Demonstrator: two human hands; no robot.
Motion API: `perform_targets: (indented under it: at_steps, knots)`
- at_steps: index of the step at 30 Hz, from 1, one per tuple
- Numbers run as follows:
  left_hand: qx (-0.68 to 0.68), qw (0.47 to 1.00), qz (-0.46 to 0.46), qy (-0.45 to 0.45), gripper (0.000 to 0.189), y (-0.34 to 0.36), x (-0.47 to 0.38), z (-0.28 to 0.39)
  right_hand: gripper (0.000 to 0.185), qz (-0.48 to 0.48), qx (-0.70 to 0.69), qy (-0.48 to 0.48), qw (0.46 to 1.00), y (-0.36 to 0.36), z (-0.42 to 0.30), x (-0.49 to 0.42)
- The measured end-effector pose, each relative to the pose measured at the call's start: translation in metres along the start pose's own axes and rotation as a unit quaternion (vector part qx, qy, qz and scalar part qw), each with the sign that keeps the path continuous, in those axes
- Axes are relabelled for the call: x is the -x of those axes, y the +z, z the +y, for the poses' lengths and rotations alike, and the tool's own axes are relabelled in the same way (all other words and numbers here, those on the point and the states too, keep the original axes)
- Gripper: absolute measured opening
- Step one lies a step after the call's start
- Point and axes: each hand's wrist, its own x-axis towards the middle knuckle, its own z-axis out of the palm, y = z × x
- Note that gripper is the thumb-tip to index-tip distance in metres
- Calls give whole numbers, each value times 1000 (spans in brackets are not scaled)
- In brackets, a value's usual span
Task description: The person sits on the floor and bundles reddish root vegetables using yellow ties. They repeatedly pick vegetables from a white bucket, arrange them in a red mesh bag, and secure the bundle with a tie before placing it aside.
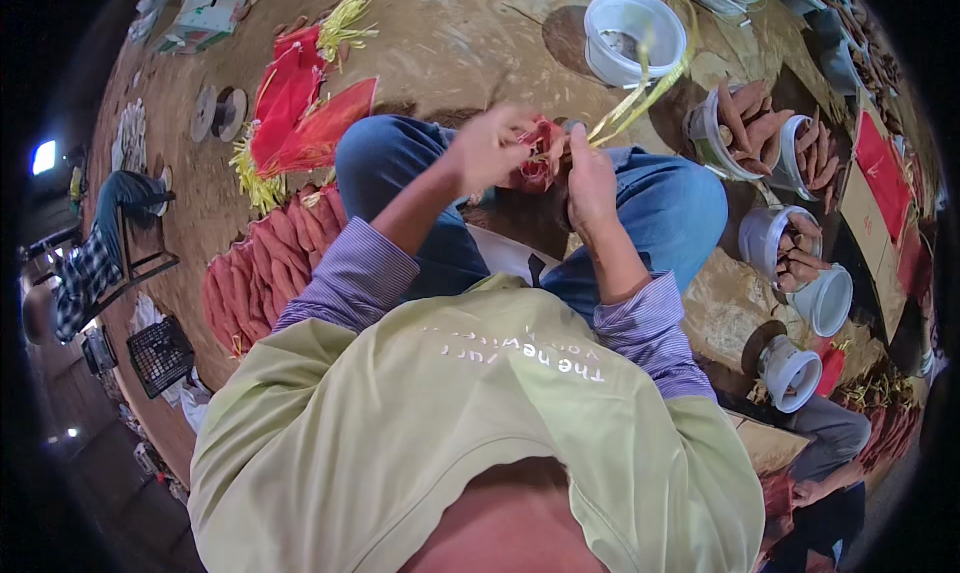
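Between my knees stands a red mesh bag (535, 169) with its gathered mouth upward; what is inside is mostly hidden. My left hand (491, 151) is blurred by motion, its fingers curled against the bag's left side near the mouth. On the other side, my right hand (591, 179) pinches a yellow plastic strip (634, 107) at the bag's neck. The strip's loose ends trail up and right, beyond my right knee.
Filled red mesh bags of sweet potatoes (266, 269) lie at my left, below flat red mesh bags (300, 115). An open white bucket (634, 36) stands ahead. Buckets of sweet potatoes (750, 126) line the right. One person (90, 265) sits far left; another's hand (808, 492) shows lower right.
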Motion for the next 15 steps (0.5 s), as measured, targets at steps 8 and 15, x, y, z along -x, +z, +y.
perform_targets:
  at_steps: [8, 15]
  knots:
    - [-14, 997, 38, -72, 15, 10, -5, -16, 50, 146, 61, -5, 987, -6, -8, -2]
    - [-6, 988, -30, 154, 14, 16, -4, -35, 33, -86, 448, -304, 836, 45, -31, 10]
